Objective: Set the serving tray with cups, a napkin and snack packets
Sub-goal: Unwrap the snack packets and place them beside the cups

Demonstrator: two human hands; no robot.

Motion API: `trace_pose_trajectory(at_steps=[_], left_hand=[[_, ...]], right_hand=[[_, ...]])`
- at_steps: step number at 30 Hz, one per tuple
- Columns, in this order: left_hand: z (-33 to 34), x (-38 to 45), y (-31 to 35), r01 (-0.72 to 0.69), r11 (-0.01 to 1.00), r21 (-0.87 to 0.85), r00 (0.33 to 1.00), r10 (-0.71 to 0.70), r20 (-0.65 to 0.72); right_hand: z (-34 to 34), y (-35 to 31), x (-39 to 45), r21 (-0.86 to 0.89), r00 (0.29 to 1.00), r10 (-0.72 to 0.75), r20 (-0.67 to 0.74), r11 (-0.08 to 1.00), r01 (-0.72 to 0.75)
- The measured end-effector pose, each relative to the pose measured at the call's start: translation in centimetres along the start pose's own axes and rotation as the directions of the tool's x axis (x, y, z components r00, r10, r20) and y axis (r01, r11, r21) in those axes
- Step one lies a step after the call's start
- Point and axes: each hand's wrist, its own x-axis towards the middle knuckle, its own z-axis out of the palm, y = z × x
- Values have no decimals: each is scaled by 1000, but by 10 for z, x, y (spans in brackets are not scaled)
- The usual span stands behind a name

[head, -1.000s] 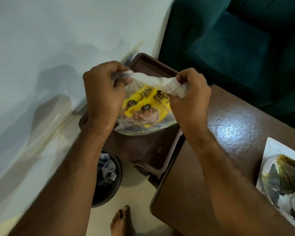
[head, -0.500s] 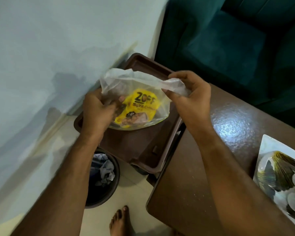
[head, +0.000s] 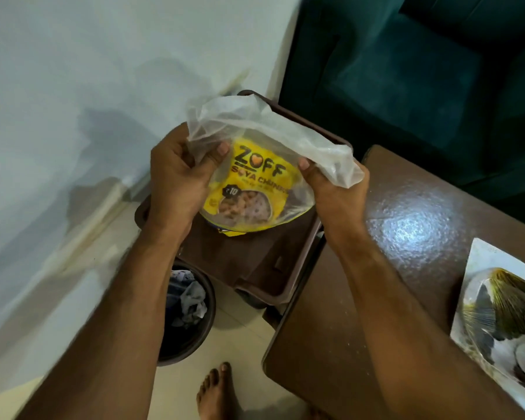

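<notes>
Head view: left hand and right hand each grip pinching the plastic bag mouth wide, probably to reach the snack packet over the tray.

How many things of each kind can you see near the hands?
Hands: 2, left hand and right hand
Clear plastic bags: 1
Yellow snack packets showing: 1
Brown plastic trays: 1
Dark round bins: 1
Brown wooden tables: 1
Total: 7

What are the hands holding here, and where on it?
Both hands grip the clear plastic bag at its open top, left hand and right hand on opposite sides; the yellow snack packet sits inside.
</notes>
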Motion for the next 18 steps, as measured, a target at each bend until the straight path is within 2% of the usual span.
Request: trace_pose_trajectory(at_steps=[3, 5, 10, 13, 18], left_hand=[[0, -2, -10, 66, 995, 69, 997, -68, 23], [1, -4, -12, 69, 994, 81, 998, -69, -10], [4, 1, 3, -55, 995, 87, 994, 63, -92], [6, 11, 14, -130, 986, 101, 983, 142, -120], [10, 19, 18, -131, 989, 71, 982, 139, -125]], right_hand=[[0, -6, -2, -19, 998, -64, 6, 998, 64], [-1, -10, -1, -8, 994, -112, 7, 994, 112], [-1, -17, 5, 22, 992, -112, -56, 993, 113], [-2, -21, 8, 36, 985, -166, -53, 985, 168], [-4, -29, 10, 44, 977, -212, -23, 976, 213]])
